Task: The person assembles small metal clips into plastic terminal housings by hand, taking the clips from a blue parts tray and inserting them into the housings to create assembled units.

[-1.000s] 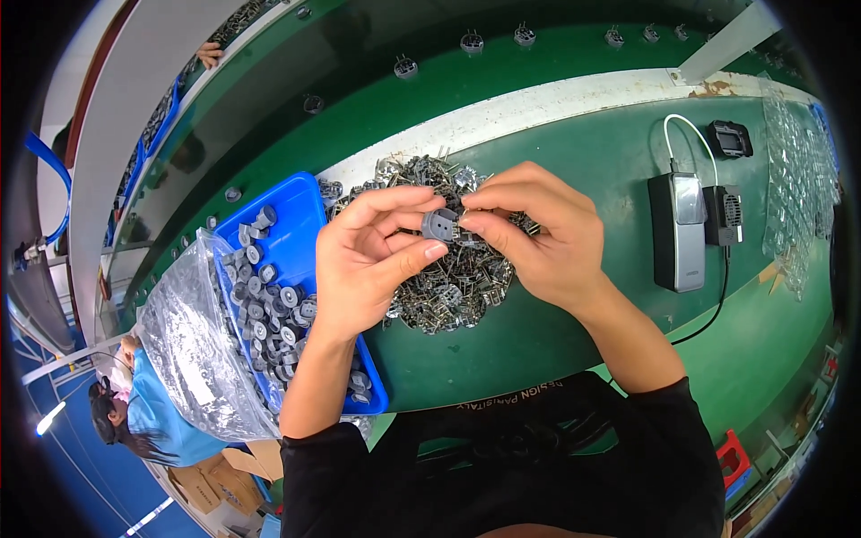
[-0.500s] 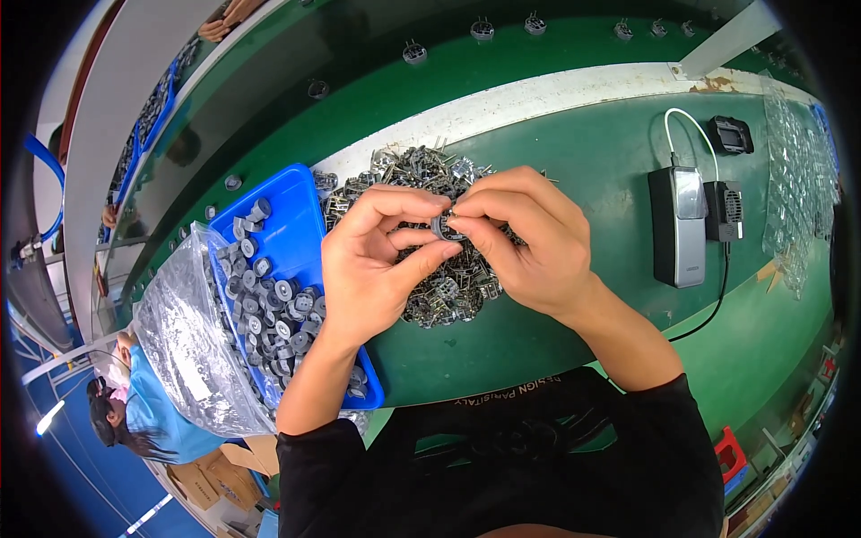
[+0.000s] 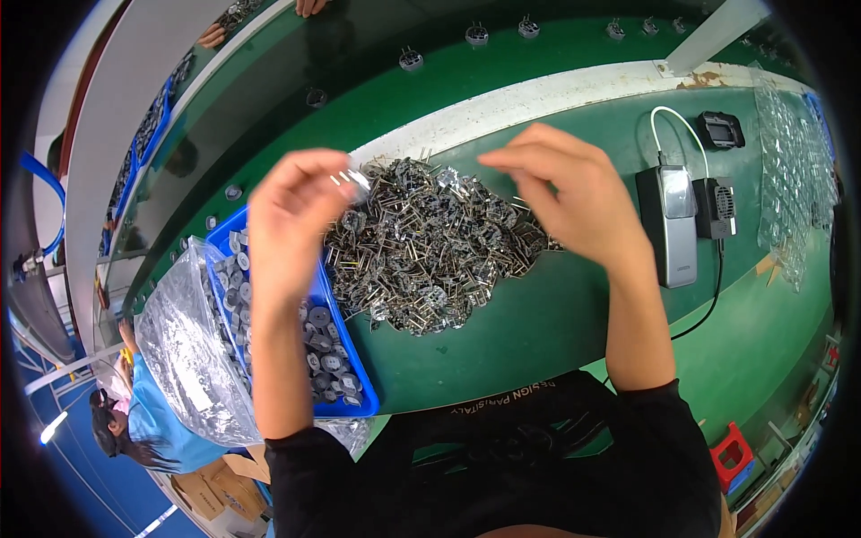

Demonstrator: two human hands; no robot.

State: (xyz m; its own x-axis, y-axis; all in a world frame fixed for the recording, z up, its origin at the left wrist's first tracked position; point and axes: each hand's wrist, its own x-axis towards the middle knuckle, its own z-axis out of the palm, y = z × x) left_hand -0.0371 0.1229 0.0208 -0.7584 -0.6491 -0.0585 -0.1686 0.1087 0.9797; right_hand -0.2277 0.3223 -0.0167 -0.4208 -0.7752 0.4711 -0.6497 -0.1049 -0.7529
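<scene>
The person's dark sleeves (image 3: 502, 466) enter from the six o'clock edge, and both forearms rise over a green bench (image 3: 502, 350). The left hand (image 3: 291, 215) is raised at about ten o'clock from the picture's centre, its thumb and fingertips pinched together on a small metal part (image 3: 352, 179) whose pins jut out toward the right; the part is held clear above the near-left edge of the pile. The right hand (image 3: 574, 193) hovers at about one o'clock, fingers loosely curled and apart, holding nothing that can be seen, above the right side of the pile. Between and below the two hands lies the pile (image 3: 430, 247) of similar pinned metal parts, spread on the bench. At eight o'clock, just beside the pile, sits a blue tray (image 3: 354, 381) of small round grey parts, with a crumpled clear bag (image 3: 184, 354) touching its left side. At three o'clock, well apart from the pile, a grey device (image 3: 673, 224) lies with a white cable (image 3: 668, 121) at its top, a small black unit (image 3: 716, 206) just beside it, and a black box (image 3: 720, 130) farther out. Clear plastic sheets (image 3: 794, 179) lie at the far right. Toward twelve o'clock a white strip (image 3: 556, 94) crosses the bench, and beyond it small parts (image 3: 475, 36) stand in a row on a green belt.
</scene>
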